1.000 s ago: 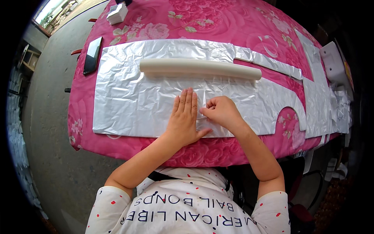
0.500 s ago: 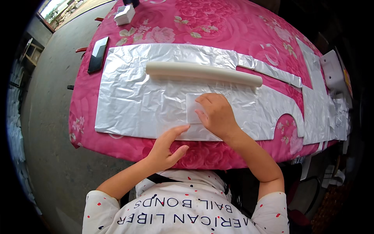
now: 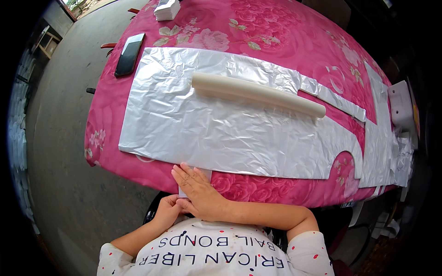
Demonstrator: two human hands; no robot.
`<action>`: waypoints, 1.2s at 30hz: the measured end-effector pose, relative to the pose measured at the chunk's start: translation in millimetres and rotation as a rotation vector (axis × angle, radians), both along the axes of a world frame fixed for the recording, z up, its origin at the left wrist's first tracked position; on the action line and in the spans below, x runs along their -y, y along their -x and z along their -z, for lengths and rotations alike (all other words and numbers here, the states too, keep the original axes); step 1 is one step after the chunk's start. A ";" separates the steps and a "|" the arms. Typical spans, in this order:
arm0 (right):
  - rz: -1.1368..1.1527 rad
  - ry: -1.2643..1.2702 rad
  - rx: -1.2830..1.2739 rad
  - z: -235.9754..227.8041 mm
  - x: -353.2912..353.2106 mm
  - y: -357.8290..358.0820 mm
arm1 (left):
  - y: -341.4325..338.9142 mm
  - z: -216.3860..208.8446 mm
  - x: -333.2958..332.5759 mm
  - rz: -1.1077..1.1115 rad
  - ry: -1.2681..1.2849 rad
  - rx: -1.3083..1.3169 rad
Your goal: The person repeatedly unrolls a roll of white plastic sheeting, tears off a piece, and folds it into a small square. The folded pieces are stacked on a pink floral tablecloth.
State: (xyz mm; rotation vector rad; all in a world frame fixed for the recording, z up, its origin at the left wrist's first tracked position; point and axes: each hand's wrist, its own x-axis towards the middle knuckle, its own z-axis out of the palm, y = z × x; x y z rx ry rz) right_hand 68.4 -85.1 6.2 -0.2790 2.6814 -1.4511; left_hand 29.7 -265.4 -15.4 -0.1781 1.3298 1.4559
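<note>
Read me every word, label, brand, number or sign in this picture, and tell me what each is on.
White speckled shirt: two lines of dark capital letters, upside down; wording not copied here.
Colourful patch by the white container: too small to read.
Phone: no text readable.
Small white sheet under the right hand: none visible.
Pale roll: none visible.

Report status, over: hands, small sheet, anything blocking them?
Right hand over small pale sheet at table edge. Left hand beside right thumb, fingers bunched; grip unclear. Cream tube on silver plastic, beyond hands, not blocking.
</note>
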 end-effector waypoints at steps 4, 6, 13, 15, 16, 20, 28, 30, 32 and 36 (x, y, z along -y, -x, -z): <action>0.001 -0.077 -0.083 -3.2 -7.5 7.1 | 20.4 -21.5 -14.8 0.177 0.084 -0.122; -0.015 -0.094 -0.097 1.9 -12.9 10.5 | 22.1 -25.2 -15.2 0.241 0.130 -0.078; 0.072 -0.081 -0.125 -1.3 -27.9 1.1 | 15.4 -17.8 -1.0 0.192 0.154 -0.022; 0.112 -0.052 -0.132 -4.1 -33.2 -3.8 | 11.1 -21.3 -4.4 0.137 0.138 -0.042; 0.133 -0.039 -0.136 -5.2 -34.6 -5.5 | 9.4 -22.8 -5.6 0.112 0.129 -0.053; 0.150 -0.004 -0.137 -4.3 -32.0 -8.3 | 5.4 -18.5 -6.0 0.009 0.056 0.052; 0.083 0.159 -0.097 -0.9 -13.3 -16.6 | -1.9 -6.4 5.1 -0.092 0.070 0.194; 0.083 0.141 -0.108 -1.8 -13.2 -16.9 | -3.2 -10.1 4.6 -0.013 0.121 0.045; 0.090 0.102 -0.130 -7.5 -19.2 -12.7 | -3.2 -19.2 3.0 0.140 0.200 -0.186; -0.156 -0.038 -0.206 -29.9 -32.1 3.2 | 9.1 -50.2 -7.7 0.556 0.205 -0.949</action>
